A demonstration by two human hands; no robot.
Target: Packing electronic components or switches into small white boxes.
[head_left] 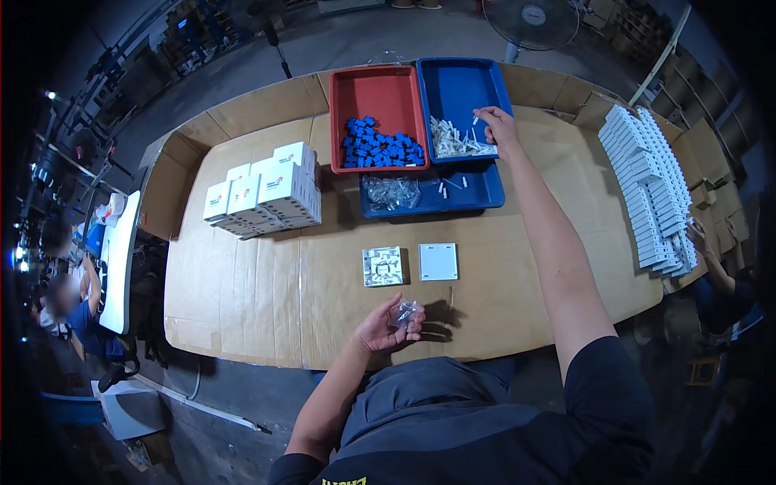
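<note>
My left hand [378, 330], palm up near the table's front edge, is closed around a small clear plastic bag [406, 314] with small parts in it, too small to name. My right hand [499, 129] reaches over the blue tray [457, 85] at the back. A small white plastic piece shows between its pinched fingertips. Beneath that hand lies a heap of white plastic pieces [454, 139]. In front of me are a square grey-and-white patterned piece [382, 267] and, just right of it, a flat white square plate [438, 262].
A red tray [343, 93] holds blue plastic pieces [380, 147]. The nearer blue tray [436, 209] contains clear bags [391, 192]. White boxes [279, 190] are stacked at left; white square parts [647, 186] stand in rows at right. Cardboard walls [234, 111] edge the table. People work at both sides.
</note>
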